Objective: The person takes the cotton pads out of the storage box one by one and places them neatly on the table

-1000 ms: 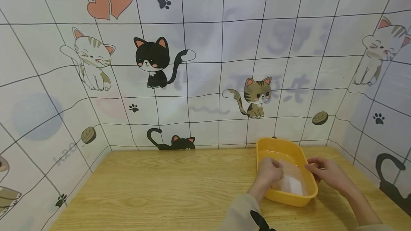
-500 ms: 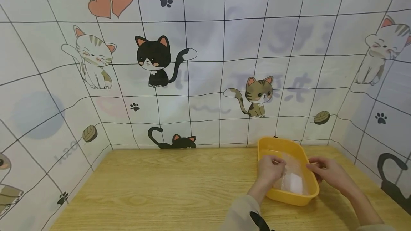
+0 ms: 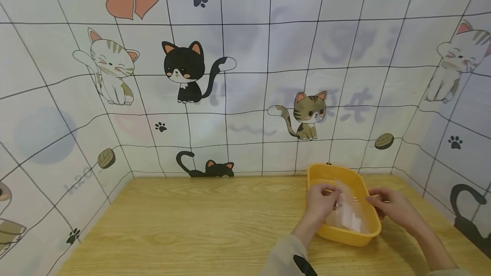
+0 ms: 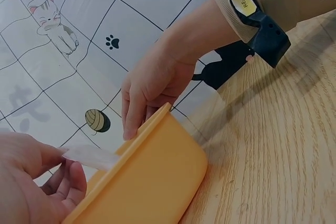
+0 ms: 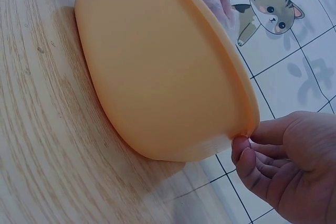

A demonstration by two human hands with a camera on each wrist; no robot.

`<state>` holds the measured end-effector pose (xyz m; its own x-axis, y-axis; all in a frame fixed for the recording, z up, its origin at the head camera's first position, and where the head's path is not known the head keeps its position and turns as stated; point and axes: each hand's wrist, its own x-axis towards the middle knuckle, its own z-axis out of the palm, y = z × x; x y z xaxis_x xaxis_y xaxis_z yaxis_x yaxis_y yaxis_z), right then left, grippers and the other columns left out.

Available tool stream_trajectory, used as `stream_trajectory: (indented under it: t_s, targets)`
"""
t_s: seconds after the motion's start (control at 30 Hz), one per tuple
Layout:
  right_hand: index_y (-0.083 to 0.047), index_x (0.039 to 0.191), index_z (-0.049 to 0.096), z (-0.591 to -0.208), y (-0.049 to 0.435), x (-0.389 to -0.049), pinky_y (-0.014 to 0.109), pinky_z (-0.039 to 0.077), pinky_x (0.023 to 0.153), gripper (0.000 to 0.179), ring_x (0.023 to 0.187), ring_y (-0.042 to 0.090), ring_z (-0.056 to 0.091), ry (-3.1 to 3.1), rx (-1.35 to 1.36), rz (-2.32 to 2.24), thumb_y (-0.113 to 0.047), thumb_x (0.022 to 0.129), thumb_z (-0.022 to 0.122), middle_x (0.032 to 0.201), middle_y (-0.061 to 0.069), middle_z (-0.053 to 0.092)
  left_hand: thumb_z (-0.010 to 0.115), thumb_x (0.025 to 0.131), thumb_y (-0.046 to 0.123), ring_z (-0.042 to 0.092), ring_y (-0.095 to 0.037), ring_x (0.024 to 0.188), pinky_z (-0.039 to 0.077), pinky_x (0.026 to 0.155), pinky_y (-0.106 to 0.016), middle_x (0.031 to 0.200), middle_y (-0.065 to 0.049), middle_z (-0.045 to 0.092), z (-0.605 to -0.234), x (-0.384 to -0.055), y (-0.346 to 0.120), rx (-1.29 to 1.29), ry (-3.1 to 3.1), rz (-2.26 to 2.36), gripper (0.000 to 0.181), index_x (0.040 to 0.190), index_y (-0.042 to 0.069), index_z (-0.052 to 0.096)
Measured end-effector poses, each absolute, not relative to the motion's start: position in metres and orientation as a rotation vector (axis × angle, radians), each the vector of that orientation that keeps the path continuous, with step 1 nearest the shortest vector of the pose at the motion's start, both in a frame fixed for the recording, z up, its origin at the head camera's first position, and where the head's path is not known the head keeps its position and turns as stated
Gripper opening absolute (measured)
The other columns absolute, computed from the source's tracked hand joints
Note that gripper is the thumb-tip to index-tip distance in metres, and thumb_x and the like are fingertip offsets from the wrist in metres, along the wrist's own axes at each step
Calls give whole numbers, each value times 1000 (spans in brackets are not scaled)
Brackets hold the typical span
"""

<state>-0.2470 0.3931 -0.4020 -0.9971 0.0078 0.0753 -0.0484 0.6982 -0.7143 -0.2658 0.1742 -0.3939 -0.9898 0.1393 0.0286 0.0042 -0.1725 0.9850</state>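
My left hand [image 3: 321,202] reaches over a yellow plastic tub [image 3: 347,237] and pinches the edge of a clear plastic bag [image 3: 350,212]. A whitish patch shows on the bag, which lies mostly inside the tub. In the left wrist view, the bag [image 4: 92,157] stretches from my left thumb and finger down behind the tub's rim. My right hand [image 3: 393,208] grips the tub's right rim. The right wrist view shows the thumb and forefinger of my right hand [image 5: 299,166] pinching the rim of the tub [image 5: 168,72]. The tub's floor is largely hidden under the bag.
The tub stands on a wood-grain table [image 3: 215,220], at its right rear. A white cloth wall [image 3: 245,93] with printed cats and grid lines rises behind and on both sides.
My left hand shifts slightly with the bag's edge, and the bag's shape and its white patch change. My right hand keeps its place on the rim. The view tilts a little.
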Motion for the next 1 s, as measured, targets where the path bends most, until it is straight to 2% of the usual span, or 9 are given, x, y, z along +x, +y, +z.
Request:
stream_trajectory:
  t_s: [0.17,0.47,1.0]
  targets:
    - [17,127,52,-403,392,-247,30,55,61,46,68,15,59,-2829,44,1176,-23,105,57,89,9,63,71,90,-3,53,-10,56,43,50,-17,71,0,65,-393,-266,171,239,1902,2384,10,83,3,75]
    - [16,128,52,-402,391,-248,30,55,61,47,68,15,59,-2833,31,1182,-25,105,57,89,8,63,70,92,0,58,-8,62,50,56,-17,81,0,70,-394,-267,160,365,1863,2420,7,90,2,76]
    - [15,128,53,-404,391,-247,30,55,61,48,68,17,59,-2830,29,1214,-26,104,58,88,10,63,70,93,1,60,-6,64,52,59,-16,80,4,68,-393,-264,138,547,1865,2420,7,92,4,76]
